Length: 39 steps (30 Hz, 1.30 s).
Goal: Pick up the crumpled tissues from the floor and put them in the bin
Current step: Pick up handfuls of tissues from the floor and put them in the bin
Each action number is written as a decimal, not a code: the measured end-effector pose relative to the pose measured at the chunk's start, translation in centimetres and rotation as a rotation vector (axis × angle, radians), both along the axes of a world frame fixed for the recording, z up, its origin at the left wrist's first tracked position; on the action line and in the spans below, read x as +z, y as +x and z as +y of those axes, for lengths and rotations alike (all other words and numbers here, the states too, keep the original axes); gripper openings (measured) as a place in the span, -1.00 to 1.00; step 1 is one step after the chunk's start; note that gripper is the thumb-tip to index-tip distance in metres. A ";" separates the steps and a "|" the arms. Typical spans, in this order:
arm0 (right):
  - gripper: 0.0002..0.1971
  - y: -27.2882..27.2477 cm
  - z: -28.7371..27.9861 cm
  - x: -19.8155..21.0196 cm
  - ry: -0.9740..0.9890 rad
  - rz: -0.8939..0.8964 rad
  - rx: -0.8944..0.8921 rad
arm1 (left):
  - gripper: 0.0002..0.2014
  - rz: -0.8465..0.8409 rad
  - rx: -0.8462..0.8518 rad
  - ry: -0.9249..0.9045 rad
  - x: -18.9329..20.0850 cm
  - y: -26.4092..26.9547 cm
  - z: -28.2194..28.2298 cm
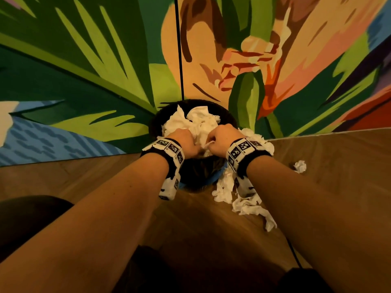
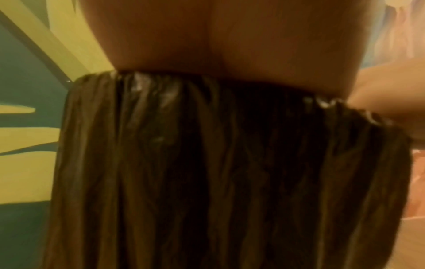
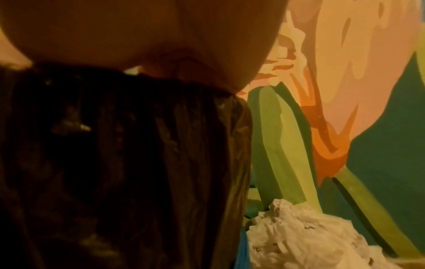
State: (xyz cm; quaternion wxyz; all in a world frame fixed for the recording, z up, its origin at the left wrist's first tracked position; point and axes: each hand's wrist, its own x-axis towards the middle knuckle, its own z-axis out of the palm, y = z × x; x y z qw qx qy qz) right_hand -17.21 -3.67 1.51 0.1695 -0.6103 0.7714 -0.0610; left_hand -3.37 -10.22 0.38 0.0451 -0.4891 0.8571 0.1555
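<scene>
A round bin (image 1: pixel 156 123) lined with a black bag (image 2: pixel 207 163) stands against the painted wall, heaped with white crumpled tissues (image 1: pixel 198 121). Both hands are over its near rim. My left hand (image 1: pixel 186 142) and my right hand (image 1: pixel 218 140) are curled into the tissue pile, each gripping tissue. More crumpled tissues (image 1: pixel 239 197) lie on the floor to the right of the bin, with one small ball (image 1: pixel 300 166) farther right. In the right wrist view a tissue heap (image 3: pixel 299 236) sits beside the bag (image 3: pixel 138 163). The fingertips are hidden in both wrist views.
A colourful mural wall (image 1: pixel 84 70) rises just behind the bin. The floor (image 1: pixel 338 166) is brown wood. A thin black cable (image 1: pixel 294 250) runs over the floor at the lower right. Dark shapes, likely my knees (image 1: pixel 31 214), fill the lower corners.
</scene>
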 end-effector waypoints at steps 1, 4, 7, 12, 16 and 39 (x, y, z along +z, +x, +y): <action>-0.78 0.0 0.2 -0.2 0.001 0.022 0.000 | -0.61 -0.005 0.001 0.017 0.0 -0.1 0.1; -0.54 0.4 0.8 -0.7 -0.009 0.115 0.019 | -0.69 -0.039 -0.019 0.083 0.1 -0.2 0.3; -0.70 0.5 1.0 -0.4 -0.013 0.137 0.067 | -0.70 -0.045 -0.040 0.094 0.3 -0.4 0.5; -0.71 -0.2 1.0 0.4 -0.146 0.062 0.102 | -0.62 0.008 -0.074 0.001 2.5 -0.4 0.2; -0.81 -1.9 1.7 0.9 -0.323 -0.028 0.117 | -0.58 0.073 -0.110 -0.074 5.4 -1.0 -0.2; -0.54 -15.9 22.3 -19.4 0.396 -0.344 -0.842 | -0.61 0.036 -0.376 0.484 -15.2 -10.9 15.2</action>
